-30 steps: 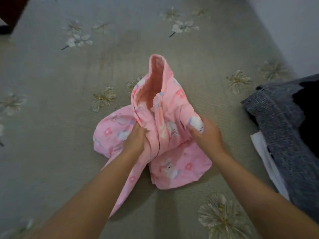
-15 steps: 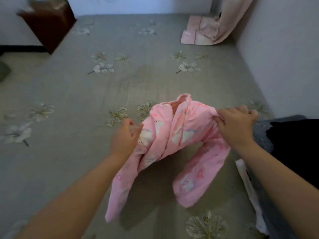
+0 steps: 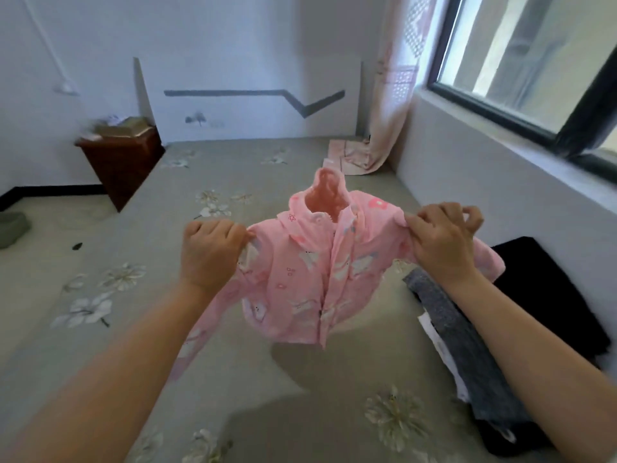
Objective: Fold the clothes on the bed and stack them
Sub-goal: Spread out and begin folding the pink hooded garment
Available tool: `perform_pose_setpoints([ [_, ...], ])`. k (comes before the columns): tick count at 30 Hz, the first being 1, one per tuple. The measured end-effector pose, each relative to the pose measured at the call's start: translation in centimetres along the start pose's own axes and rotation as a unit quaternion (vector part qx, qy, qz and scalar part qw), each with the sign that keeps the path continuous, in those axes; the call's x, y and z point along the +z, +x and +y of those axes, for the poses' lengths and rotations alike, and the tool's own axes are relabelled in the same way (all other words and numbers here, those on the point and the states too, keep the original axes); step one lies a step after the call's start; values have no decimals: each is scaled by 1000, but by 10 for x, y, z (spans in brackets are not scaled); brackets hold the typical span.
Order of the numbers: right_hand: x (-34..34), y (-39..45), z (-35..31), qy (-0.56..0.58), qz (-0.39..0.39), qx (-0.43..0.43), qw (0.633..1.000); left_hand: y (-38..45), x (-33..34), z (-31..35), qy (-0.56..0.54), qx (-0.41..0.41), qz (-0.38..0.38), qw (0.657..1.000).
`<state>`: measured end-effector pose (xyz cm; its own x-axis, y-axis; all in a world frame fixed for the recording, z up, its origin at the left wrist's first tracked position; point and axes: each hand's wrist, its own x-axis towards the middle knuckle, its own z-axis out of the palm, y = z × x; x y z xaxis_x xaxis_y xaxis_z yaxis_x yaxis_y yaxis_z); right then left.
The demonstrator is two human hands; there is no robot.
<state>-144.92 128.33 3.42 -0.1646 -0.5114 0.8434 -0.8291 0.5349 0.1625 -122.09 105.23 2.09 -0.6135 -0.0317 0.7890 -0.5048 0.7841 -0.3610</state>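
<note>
A small pink hooded jacket with white animal prints hangs in the air above the grey flowered bed. My left hand grips its left shoulder and my right hand pinches its right shoulder, spreading it wide. The hood stands up at the top and the front opening faces me. Both sleeves dangle down behind my wrists. To the right lies a pile of clothes: a grey knit piece, something white under it, and a black garment.
A pink cloth lies at the far end of the bed under a curtain. A brown nightstand stands at the far left corner. A wall with a window borders the bed on the right.
Both hands lifted the jacket off the bed and pulled its shoulders apart, so it now hangs spread out. The camera tilted up, bringing the far wall and window into view.
</note>
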Motion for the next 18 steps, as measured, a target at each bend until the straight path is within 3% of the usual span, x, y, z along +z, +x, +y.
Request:
perform_pose_setpoints([
  [6, -81, -1, -55, -17, 128, 25, 991, -25, -81, -48, 46, -28, 102, 993],
  [8, -91, 7, -66, -20, 131, 22, 991, -23, -95, -59, 65, -32, 114, 991],
  [13, -69, 13, -85, -4, 79, -38, 996, -33, -83, -91, 67, 16, 89, 994],
  [18, 25, -5, -100, 65, -79, -106, 989, -78, -4, -106, 32, 65, -44, 996],
])
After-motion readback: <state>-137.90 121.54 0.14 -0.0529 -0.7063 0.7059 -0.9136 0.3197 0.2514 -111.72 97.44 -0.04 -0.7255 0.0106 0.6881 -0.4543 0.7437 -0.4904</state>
